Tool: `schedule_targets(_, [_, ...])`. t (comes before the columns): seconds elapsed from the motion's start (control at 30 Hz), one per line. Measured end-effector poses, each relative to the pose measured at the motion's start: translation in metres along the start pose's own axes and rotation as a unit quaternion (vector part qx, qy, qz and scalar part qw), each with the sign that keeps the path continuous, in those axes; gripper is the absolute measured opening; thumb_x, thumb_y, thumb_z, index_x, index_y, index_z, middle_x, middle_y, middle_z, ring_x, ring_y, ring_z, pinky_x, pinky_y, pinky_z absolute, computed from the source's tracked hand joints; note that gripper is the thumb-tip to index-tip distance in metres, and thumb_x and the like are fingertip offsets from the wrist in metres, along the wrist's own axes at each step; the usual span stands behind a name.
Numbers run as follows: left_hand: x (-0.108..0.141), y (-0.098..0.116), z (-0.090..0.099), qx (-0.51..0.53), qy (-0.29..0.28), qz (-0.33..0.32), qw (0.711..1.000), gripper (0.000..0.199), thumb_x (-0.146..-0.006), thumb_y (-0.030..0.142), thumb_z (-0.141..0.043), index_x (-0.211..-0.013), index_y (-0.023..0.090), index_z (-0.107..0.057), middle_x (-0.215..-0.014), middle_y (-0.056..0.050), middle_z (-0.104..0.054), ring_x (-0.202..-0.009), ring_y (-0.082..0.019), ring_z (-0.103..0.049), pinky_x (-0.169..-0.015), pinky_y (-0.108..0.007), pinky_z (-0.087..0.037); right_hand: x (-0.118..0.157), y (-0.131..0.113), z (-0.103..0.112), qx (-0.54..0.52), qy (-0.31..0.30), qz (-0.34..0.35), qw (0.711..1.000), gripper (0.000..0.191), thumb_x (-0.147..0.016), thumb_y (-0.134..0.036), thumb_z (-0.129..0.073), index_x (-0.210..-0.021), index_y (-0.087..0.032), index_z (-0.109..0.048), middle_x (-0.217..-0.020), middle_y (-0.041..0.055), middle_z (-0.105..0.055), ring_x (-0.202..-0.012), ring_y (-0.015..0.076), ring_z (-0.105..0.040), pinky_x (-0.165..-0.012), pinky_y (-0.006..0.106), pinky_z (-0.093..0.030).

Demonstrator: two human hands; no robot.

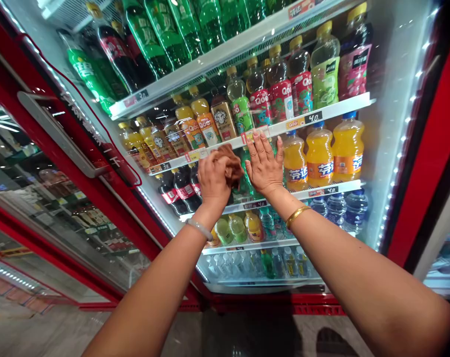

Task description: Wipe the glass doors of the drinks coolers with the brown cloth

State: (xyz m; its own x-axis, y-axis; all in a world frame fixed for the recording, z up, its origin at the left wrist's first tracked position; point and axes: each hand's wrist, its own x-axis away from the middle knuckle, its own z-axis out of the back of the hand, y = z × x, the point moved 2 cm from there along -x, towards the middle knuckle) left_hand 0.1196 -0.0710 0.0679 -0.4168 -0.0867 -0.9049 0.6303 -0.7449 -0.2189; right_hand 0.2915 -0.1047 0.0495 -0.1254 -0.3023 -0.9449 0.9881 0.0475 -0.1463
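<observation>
A crumpled brown cloth (231, 166) is bunched in my left hand (212, 177), whose fingers are closed on it. It is held up in front of the middle shelf's white price strip (338, 110). Just to its right, my right hand (265, 167) lies flat with its fingers stretched out, the fingertips over the same strip; whether glass lies between is unclear. Behind the hands stand small Qoo drink bottles (259, 100) above the strip. Orange soda bottles (319, 156) with blue caps are to the right of my right hand, and dark cola bottles (186, 191) to the left.
The drinks cooler has a red frame (425, 163). Large green bottles (195, 29) fill the top shelf, and small water bottles (225, 265) stand at the bottom. At the left are a long door handle (61, 134) and a red cord (84, 101). Grey floor (180, 332) lies below.
</observation>
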Motion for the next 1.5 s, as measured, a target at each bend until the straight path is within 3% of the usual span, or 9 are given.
schedule_targets(0.1, [0.001,0.014,-0.008,-0.039,0.038,0.014,0.998,0.034,-0.092,0.022,-0.068,-0.126,0.026,-0.064,-0.143,-0.014,-0.06,-0.138,-0.033,-0.052,-0.115,-0.053,-0.046,0.0,0.0,0.001,0.001,0.0,-0.001,1.0,0.066,-0.105,-0.036,-0.03,-0.169,-0.02,-0.019,-0.175,0.0073,-0.019,-0.165,0.0234,-0.014,-0.135,0.062,0.0])
schedule_targets(0.3, [0.044,0.001,-0.009,0.002,-0.052,-0.189,0.981,0.025,-0.1,0.018,-0.058,-0.118,0.031,-0.068,-0.135,-0.007,-0.069,-0.131,-0.024,-0.06,-0.116,-0.05,-0.046,0.0,0.002,0.002,-0.005,-0.015,-0.001,1.0,0.067,-0.103,-0.035,-0.033,-0.168,-0.022,-0.023,-0.175,0.0075,-0.023,-0.165,0.0239,-0.016,-0.135,0.064,-0.001])
schedule_targets(0.5, [0.057,-0.015,-0.001,-0.021,-0.007,0.032,0.999,0.042,-0.091,0.027,-0.074,-0.131,0.027,-0.062,-0.147,-0.016,-0.056,-0.138,-0.034,-0.051,-0.115,-0.056,-0.046,0.0,0.001,0.004,-0.017,-0.022,-0.004,1.0,0.068,-0.102,-0.035,-0.035,-0.167,-0.019,-0.024,-0.176,0.0078,-0.021,-0.165,0.024,-0.014,-0.135,0.062,0.001])
schedule_targets(0.77, [0.114,0.016,-0.028,0.006,-0.136,-0.124,0.983,0.028,-0.094,0.019,-0.067,-0.116,0.036,-0.072,-0.136,-0.007,-0.069,-0.13,-0.025,-0.062,-0.107,-0.046,-0.051,-0.002,0.0,0.008,-0.009,-0.041,-0.004,0.999,0.067,-0.102,-0.036,-0.033,-0.167,-0.019,-0.027,-0.176,0.0066,-0.021,-0.165,0.025,-0.014,-0.135,0.061,0.0])
schedule_targets(0.97, [0.101,0.028,-0.024,-0.009,-0.015,0.173,0.985,0.042,-0.094,0.028,-0.069,-0.134,0.021,-0.06,-0.147,-0.021,-0.052,-0.138,-0.036,-0.049,-0.117,-0.057,-0.043,-0.001,0.003,0.005,-0.002,-0.03,0.016,0.999,0.069,-0.101,-0.032,-0.034,-0.168,-0.018,-0.023,-0.177,0.0067,-0.018,-0.165,0.0247,-0.014,-0.134,0.062,0.003])
schedule_targets(1.13, [0.144,0.042,-0.033,0.037,-0.125,0.029,0.991,0.031,-0.085,0.011,-0.071,-0.109,0.031,-0.072,-0.128,-0.01,-0.068,-0.122,-0.03,-0.062,-0.099,-0.049,-0.054,0.001,0.004,0.007,-0.014,-0.042,0.017,0.999,0.069,-0.102,-0.037,-0.033,-0.168,-0.019,-0.022,-0.177,0.0068,-0.017,-0.165,0.0259,-0.014,-0.134,0.063,0.001])
schedule_targets(1.23, [0.131,0.013,-0.016,0.035,-0.121,0.034,0.991,0.029,-0.085,0.016,-0.074,-0.109,0.032,-0.07,-0.127,-0.008,-0.067,-0.12,-0.029,-0.062,-0.098,-0.048,-0.055,0.001,0.004,0.007,-0.036,-0.04,0.013,0.998,0.068,-0.102,-0.036,-0.033,-0.167,-0.021,-0.025,-0.177,0.0055,-0.018,-0.165,0.0247,-0.014,-0.134,0.061,0.003])
schedule_targets(1.33, [0.091,-0.018,0.003,0.002,-0.03,0.117,0.993,0.038,-0.09,0.025,-0.073,-0.125,0.029,-0.059,-0.139,-0.012,-0.055,-0.131,-0.033,-0.051,-0.113,-0.056,-0.046,0.001,0.004,0.006,-0.055,-0.032,0.012,0.998,0.069,-0.1,-0.034,-0.033,-0.167,-0.021,-0.024,-0.177,0.0054,-0.018,-0.165,0.0243,-0.014,-0.134,0.061,0.003])
schedule_targets(1.5, [0.07,-0.025,0.005,-0.035,0.005,0.135,0.99,0.049,-0.088,0.025,-0.076,-0.132,0.023,-0.054,-0.144,-0.018,-0.048,-0.137,-0.034,-0.047,-0.117,-0.058,-0.042,0.001,0.005,0.003,-0.054,-0.02,0.017,0.998,0.068,-0.1,-0.034,-0.037,-0.166,-0.018,-0.025,-0.177,0.0091,-0.018,-0.165,0.0266,-0.014,-0.133,0.065,0.002])
